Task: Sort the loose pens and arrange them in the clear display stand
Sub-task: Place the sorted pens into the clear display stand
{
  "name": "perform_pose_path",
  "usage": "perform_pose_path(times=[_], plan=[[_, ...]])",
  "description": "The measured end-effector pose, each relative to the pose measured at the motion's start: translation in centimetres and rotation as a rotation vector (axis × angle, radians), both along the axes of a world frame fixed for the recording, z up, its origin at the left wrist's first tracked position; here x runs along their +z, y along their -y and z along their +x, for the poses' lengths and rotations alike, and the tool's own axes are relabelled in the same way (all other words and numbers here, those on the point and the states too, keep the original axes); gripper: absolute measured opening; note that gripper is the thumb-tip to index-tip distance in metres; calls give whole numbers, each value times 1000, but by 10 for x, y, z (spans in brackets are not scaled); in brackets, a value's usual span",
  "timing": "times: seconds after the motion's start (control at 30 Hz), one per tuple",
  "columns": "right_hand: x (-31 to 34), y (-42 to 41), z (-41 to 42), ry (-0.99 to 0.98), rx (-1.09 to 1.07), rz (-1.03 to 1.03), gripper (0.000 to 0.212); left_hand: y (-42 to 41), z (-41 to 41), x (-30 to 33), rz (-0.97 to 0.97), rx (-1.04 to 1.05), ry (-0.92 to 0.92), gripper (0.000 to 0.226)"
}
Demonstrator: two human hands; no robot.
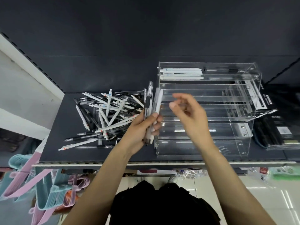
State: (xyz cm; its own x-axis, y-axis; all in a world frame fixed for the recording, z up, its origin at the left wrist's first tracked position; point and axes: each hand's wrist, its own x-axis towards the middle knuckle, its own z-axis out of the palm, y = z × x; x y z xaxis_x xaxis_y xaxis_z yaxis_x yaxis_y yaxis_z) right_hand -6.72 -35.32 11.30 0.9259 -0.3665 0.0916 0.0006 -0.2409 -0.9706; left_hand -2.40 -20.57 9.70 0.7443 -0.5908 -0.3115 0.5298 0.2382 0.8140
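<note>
I see dim, even light on the dark matte shelf surface [68, 124], white glare streaks on the clear acrylic display stand [209, 111], motion blur on the bare right hand [190, 114], and wide-angle bending and softness at the edges.

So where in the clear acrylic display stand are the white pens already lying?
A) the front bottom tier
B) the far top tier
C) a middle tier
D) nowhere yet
B: the white pens lie flat in the farthest, top tier of the clear acrylic display stand; the nearer tiers show no white pens.
</note>
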Motion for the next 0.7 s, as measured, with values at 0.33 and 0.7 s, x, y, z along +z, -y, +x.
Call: perform_pose_path(times=[0.33,0.7], plan=[[12,51,15,-83,329,16,33,16,-12,5,67,-263,-112,27],[3,87,-6,-159,230,-75,17,53,-22,5,49,-448,-219,27]])
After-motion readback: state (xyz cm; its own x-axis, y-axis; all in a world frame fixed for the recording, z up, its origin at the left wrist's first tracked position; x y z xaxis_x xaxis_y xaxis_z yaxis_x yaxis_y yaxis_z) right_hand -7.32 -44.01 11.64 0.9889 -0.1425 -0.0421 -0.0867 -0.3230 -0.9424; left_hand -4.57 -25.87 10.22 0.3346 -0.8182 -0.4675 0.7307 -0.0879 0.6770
